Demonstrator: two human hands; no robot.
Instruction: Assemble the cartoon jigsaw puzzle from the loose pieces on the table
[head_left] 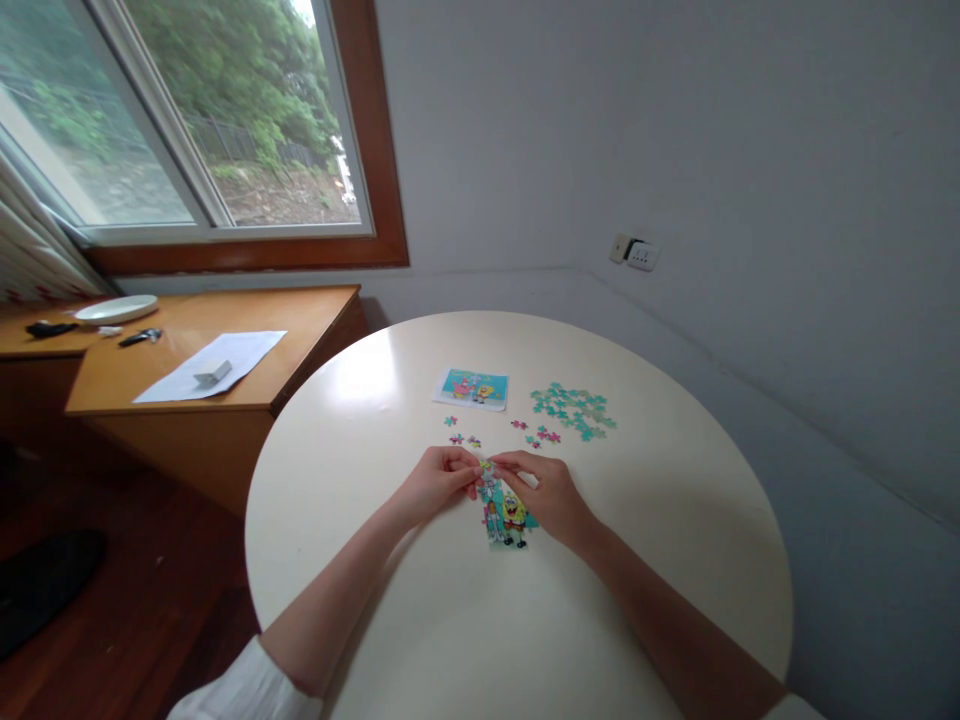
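Note:
A partly joined jigsaw puzzle (514,520) with a yellow sponge cartoon figure lies on the round table in front of me. At its upper edge, my left hand (447,478) is closed in a pinch on a puzzle piece (487,466). From the other side, my right hand (546,495) has thumb and fingers closed on the same spot, covering part of the puzzle's right side. Just beyond my hands are loose pink and teal pieces (548,435) on the right and a few more pieces (457,439) on the left.
Behind the loose pieces lies a picture card (471,389). A pile of teal pieces (574,408) spreads to its right on the round white table (360,470). At left stands a wooden desk (315,330) bearing paper (244,350) and a white plate (116,309).

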